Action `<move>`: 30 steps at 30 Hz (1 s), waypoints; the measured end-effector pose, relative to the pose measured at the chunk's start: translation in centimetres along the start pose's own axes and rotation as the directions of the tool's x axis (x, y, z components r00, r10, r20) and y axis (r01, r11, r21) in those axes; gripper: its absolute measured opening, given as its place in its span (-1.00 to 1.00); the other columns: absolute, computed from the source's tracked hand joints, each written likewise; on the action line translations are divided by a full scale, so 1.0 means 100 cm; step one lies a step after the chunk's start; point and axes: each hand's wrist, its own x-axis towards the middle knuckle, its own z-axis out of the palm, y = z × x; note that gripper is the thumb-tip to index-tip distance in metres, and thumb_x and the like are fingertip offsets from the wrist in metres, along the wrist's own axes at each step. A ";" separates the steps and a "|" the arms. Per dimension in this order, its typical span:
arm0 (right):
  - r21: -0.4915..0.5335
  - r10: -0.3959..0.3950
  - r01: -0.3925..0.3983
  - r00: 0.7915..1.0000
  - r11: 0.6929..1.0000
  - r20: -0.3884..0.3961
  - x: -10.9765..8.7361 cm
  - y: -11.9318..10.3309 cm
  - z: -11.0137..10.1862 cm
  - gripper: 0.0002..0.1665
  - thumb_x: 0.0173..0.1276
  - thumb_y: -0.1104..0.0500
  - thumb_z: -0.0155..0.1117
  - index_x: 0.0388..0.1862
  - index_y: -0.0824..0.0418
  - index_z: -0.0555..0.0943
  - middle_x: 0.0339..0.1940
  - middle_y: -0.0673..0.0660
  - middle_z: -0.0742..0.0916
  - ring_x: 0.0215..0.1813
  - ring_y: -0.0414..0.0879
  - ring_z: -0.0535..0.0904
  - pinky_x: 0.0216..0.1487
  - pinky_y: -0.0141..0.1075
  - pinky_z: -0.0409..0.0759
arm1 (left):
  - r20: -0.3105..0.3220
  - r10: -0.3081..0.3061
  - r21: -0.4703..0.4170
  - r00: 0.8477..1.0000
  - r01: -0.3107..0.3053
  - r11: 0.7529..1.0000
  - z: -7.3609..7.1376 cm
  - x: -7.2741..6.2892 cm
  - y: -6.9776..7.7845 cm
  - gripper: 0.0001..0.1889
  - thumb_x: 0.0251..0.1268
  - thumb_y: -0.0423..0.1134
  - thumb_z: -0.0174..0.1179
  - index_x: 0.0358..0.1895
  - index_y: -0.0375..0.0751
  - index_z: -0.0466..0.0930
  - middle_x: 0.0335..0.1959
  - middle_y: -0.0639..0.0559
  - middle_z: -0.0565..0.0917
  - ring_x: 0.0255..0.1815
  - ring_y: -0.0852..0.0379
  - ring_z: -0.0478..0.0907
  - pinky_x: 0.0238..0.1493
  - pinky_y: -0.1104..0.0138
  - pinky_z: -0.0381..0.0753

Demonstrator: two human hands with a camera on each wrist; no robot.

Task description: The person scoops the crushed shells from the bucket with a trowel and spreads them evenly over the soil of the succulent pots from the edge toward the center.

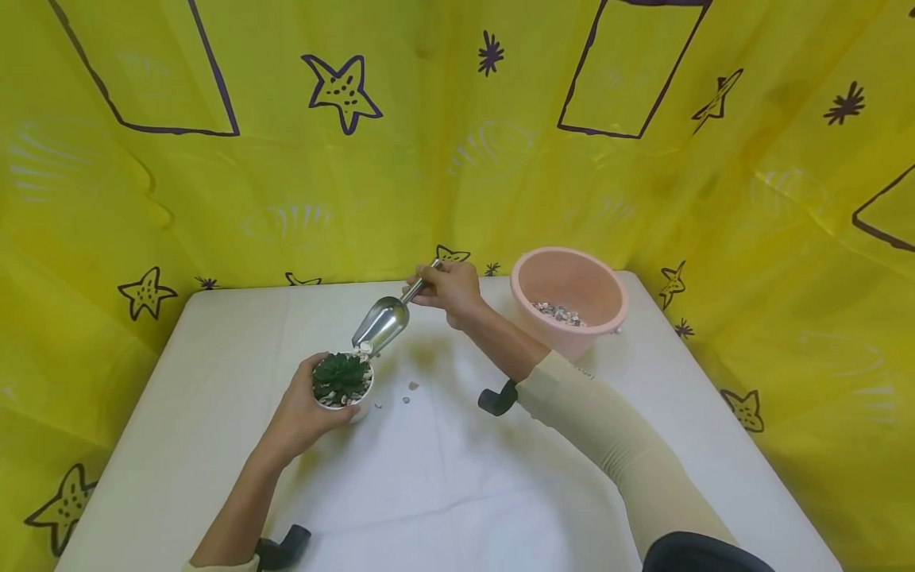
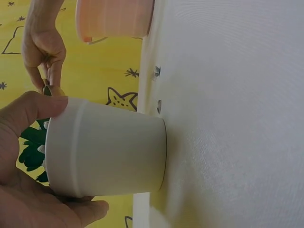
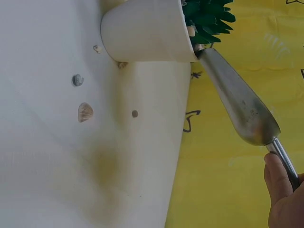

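My left hand (image 1: 303, 409) grips a white pot (image 2: 109, 147) around its upper part, thumb and fingers on opposite sides. A green succulent (image 1: 341, 375) grows from it, with small shells and stones around its leaves. My right hand (image 1: 455, 292) holds a metal scoop (image 1: 382, 322) by its handle, tilted down to the left. The tip of the scoop (image 3: 240, 99) is right at the pot's rim, and pale shells (image 1: 365, 348) lie at its mouth. The far side of the pot is hidden in the left wrist view.
A pink bucket (image 1: 529, 278) with shells and stones (image 1: 560, 313) inside stands at the back right of the white table (image 1: 443, 492). Several loose bits, among them a ribbed shell (image 3: 85, 112), lie on the cloth beside the pot. A yellow patterned curtain (image 1: 415, 159) surrounds the table.
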 end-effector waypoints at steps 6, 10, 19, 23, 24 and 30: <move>0.013 -0.006 0.006 1.000 1.000 -0.004 0.000 0.001 -0.001 -0.63 0.60 0.31 0.25 0.17 0.64 0.57 -0.18 0.37 0.80 -0.05 0.21 0.81 -0.12 -0.19 0.79 | -0.019 -0.005 0.006 1.000 0.005 1.000 0.000 -0.001 0.000 0.18 0.08 -0.15 0.63 0.60 -0.48 -0.04 0.51 -0.52 0.22 0.52 -0.46 0.22 0.50 -0.29 0.21; 0.012 -0.018 0.018 1.000 1.000 -0.002 0.000 0.000 -0.001 -0.64 0.59 0.31 0.26 0.13 0.64 0.59 -0.25 0.32 0.80 -0.08 0.18 0.82 -0.13 -0.20 0.79 | -0.037 -0.017 0.015 0.999 0.017 1.000 0.001 -0.001 0.000 0.16 0.08 -0.14 0.64 0.57 -0.49 0.00 0.51 -0.52 0.24 0.52 -0.46 0.23 0.50 -0.29 0.21; 0.003 -0.028 0.028 1.000 1.000 0.004 0.002 -0.002 -0.002 -0.64 0.60 0.31 0.25 0.14 0.63 0.58 -0.16 0.37 0.80 -0.04 0.20 0.81 -0.12 -0.21 0.79 | -0.041 -0.030 0.021 0.999 0.031 0.999 0.001 -0.001 0.000 0.12 0.11 -0.15 0.62 0.56 -0.48 0.01 0.49 -0.50 0.26 0.51 -0.45 0.25 0.49 -0.29 0.24; -0.001 -0.022 0.022 1.000 1.000 0.002 0.001 -0.004 -0.003 -0.68 0.60 0.30 0.25 0.10 0.59 0.61 -0.19 0.33 0.80 -0.10 0.15 0.83 -0.11 -0.20 0.79 | -0.038 -0.031 0.018 0.999 0.032 0.999 0.001 -0.001 0.000 0.10 0.12 -0.17 0.60 0.56 -0.48 0.02 0.48 -0.50 0.28 0.50 -0.44 0.26 0.48 -0.29 0.25; -0.001 -0.021 0.021 1.000 1.000 0.003 0.000 -0.004 -0.003 -0.67 0.60 0.30 0.25 0.11 0.59 0.61 -0.21 0.32 0.80 -0.09 0.15 0.82 -0.11 -0.20 0.79 | -0.038 -0.031 0.017 0.999 0.031 0.999 0.001 -0.001 0.000 0.10 0.12 -0.18 0.60 0.56 -0.48 0.02 0.48 -0.50 0.28 0.50 -0.44 0.26 0.48 -0.29 0.25; 0.001 -0.033 0.033 0.999 0.999 0.012 -0.002 -0.005 -0.002 -0.70 0.59 0.32 0.26 0.06 0.61 0.62 -0.23 0.33 0.80 -0.02 0.24 0.80 -0.13 -0.21 0.79 | -0.033 -0.028 0.015 0.999 0.028 0.999 0.001 0.000 0.001 0.08 0.13 -0.20 0.59 0.56 -0.48 0.03 0.48 -0.51 0.29 0.50 -0.45 0.26 0.48 -0.29 0.25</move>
